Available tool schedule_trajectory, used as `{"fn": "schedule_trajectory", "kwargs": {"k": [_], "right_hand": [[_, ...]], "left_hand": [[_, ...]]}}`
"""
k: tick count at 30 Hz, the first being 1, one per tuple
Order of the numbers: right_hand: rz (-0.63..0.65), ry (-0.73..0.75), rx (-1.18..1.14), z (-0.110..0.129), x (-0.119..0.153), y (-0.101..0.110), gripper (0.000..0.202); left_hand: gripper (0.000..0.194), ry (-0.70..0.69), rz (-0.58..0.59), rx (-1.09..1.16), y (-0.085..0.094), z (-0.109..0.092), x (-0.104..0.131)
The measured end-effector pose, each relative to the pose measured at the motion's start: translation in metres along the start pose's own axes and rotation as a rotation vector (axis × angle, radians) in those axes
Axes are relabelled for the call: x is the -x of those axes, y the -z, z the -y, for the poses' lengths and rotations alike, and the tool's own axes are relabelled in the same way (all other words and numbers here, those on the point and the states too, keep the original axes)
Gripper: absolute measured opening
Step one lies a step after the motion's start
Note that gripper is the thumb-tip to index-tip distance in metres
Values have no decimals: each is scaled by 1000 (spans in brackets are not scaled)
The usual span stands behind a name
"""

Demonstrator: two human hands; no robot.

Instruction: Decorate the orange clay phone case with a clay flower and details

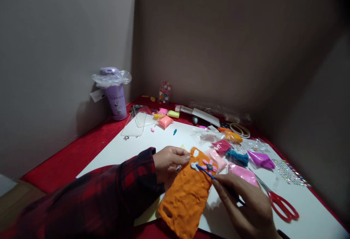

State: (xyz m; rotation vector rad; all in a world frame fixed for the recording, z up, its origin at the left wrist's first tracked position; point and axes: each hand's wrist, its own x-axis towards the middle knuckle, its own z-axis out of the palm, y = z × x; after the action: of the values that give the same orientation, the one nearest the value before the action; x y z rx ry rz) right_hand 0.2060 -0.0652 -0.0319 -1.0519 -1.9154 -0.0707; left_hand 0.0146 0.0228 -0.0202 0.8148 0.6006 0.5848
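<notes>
An orange clay-covered phone case (186, 199) is tilted up in front of me, with a camera cutout near its top. My left hand (171, 162) grips its upper left edge, thumb on the front and other fingers behind. On the case lie a pink clay flower (210, 166) with a blue centre and, to its left, a small pale-blue clay piece (195, 166). My right hand (244, 202) is closed around a thin blue modelling tool (205, 172). The tool's tip meets the pale-blue piece, or hovers just over it.
Red-handled scissors (283, 204) lie at the right, near bagged coloured clay (261, 159) and a rhinestone sheet (291, 172). Clear phone cases (133, 126) and a purple tumbler (117, 102) stand at the left. A decorated case (164, 92) leans on the back wall.
</notes>
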Motion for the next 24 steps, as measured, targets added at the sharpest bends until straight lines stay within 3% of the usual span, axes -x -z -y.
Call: {"fn": "schedule_trajectory", "kwargs": {"k": [24], "right_hand": [[48, 5, 17, -1, 2, 1, 12]], "left_hand": [[34, -11, -6, 11, -1, 0, -1]]}}
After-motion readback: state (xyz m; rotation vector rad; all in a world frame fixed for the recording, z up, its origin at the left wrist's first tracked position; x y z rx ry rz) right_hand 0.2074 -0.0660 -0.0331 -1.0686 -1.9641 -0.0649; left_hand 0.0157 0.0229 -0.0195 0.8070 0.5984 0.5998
